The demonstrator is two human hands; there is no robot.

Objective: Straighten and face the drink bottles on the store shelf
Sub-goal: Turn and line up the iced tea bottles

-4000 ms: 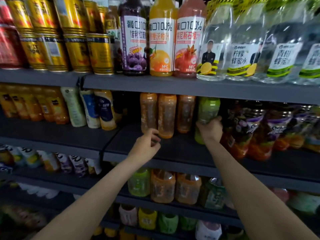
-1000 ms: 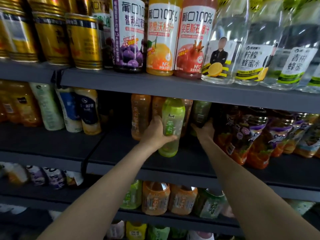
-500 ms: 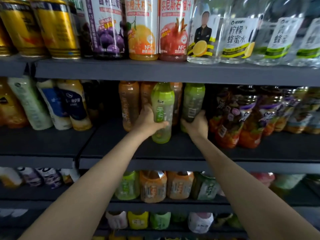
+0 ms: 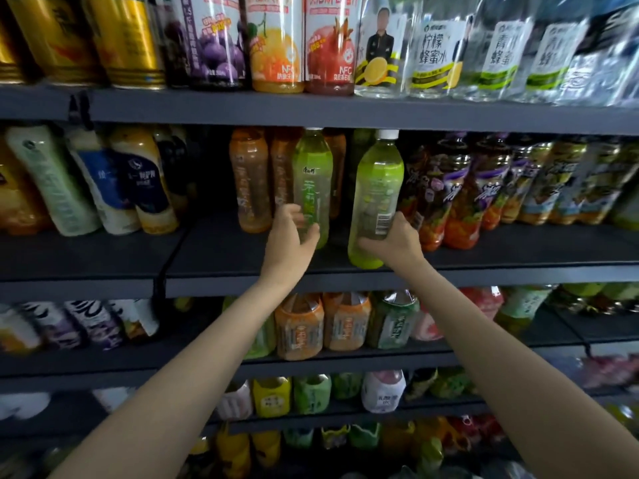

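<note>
Here, each outstretched hand around a green bottle: left hand [image 4: 288, 242], right hand [image 4: 397, 242].

Top-shelf bottles [image 4: 332, 43] cut off above; bottom-shelf drinks [image 4: 345, 440] blurred.

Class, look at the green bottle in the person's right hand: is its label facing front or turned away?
Turned away. The green bottle held by the right hand shows its barcode panel, not its front.
</note>
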